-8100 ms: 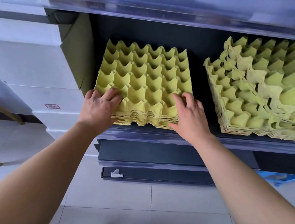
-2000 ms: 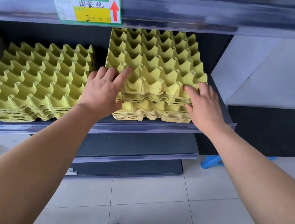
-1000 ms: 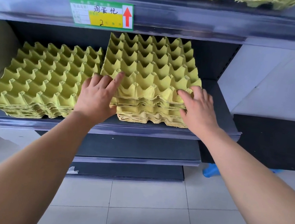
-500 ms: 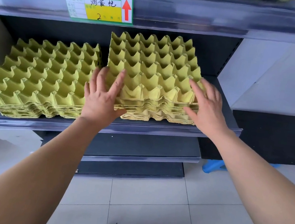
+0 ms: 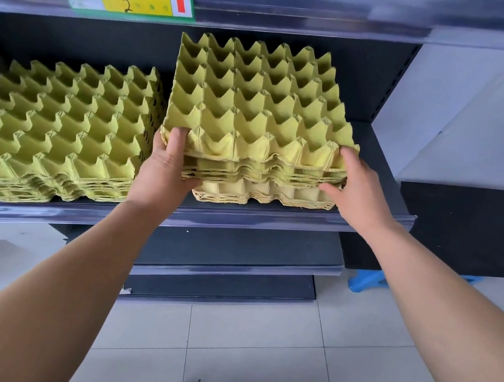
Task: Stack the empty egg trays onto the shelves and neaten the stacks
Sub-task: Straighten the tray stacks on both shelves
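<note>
Moved off the top to front corners, centre frame | my left hand [image 5: 164, 167] grips upper trays [image 5: 254, 111] | right hand [image 5: 360, 191] grips them too

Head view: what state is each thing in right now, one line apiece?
upper trays, front edge raised off the lower trays.
lower trays, resting on the shelf.
left hand, gripping the upper trays' front left corner.
right hand, gripping their front right corner.
left stack, resting on the shelf, untouched.
</note>
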{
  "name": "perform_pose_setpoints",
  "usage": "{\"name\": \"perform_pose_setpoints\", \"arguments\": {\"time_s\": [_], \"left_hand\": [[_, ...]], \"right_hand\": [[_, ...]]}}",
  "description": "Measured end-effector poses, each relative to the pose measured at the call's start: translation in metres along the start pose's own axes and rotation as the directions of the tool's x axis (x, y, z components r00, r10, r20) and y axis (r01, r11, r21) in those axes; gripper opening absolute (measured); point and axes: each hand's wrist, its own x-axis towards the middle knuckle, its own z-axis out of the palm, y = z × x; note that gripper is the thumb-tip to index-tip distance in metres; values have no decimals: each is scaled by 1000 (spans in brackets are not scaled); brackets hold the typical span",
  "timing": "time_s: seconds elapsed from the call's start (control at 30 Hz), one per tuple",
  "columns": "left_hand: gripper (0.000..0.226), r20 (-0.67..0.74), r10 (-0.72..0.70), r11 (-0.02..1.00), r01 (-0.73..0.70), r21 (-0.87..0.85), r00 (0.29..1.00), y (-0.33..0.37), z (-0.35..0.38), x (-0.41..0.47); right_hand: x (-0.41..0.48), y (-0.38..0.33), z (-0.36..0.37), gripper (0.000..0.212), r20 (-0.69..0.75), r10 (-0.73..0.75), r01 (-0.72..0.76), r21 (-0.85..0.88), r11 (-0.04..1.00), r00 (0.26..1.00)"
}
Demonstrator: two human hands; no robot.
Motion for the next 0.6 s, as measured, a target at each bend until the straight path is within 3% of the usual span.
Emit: {"name": "perform_pose_setpoints", "arguments": {"time_s": [0.17,0.4,0.6], "left_hand": [[75,8,40,999,-40,8,999,15,13,7],[66,80,-39,996,32,83,996,-2,29,11],[69,132,-65,989,46,140,989,-1,43,10]], "right_hand": [[-1,20,-6,52,-48,27,-28,-36,999,998],[6,23,18,52,29,42,-40,-60,997,999],[6,24,21,53,24,87,-81,-209,975,996]]}}
